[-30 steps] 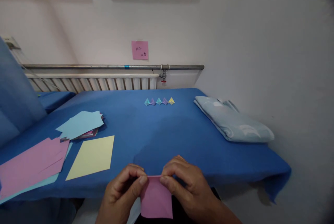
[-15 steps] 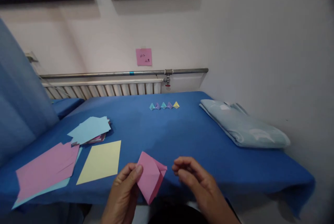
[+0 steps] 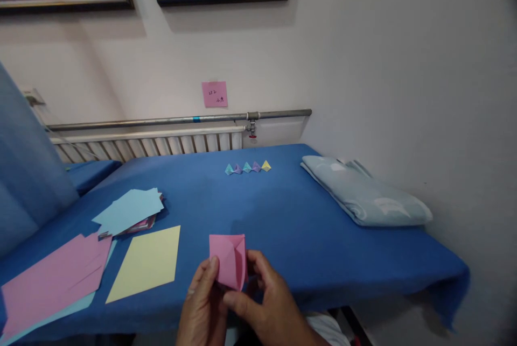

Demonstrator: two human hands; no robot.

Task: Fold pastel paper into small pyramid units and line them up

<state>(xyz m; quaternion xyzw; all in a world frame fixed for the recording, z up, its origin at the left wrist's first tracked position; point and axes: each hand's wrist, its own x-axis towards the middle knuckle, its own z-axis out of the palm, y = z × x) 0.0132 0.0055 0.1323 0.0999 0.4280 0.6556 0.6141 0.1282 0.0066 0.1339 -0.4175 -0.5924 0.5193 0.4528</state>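
Here, folded pink paper (image 3: 226,257) partly hides the left hand (image 3: 202,300) holding it.

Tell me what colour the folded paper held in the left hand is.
Pink; the folded paper shows best in the head view.

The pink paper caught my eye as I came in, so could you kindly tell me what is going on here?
A person's left hand holds a partly folded pink paper, thumb on its face, while the right hand is at its right and lower edges. On the blue cloth, a flat yellow sheet lies to the left, and five small folded pieces sit in a row farther back.
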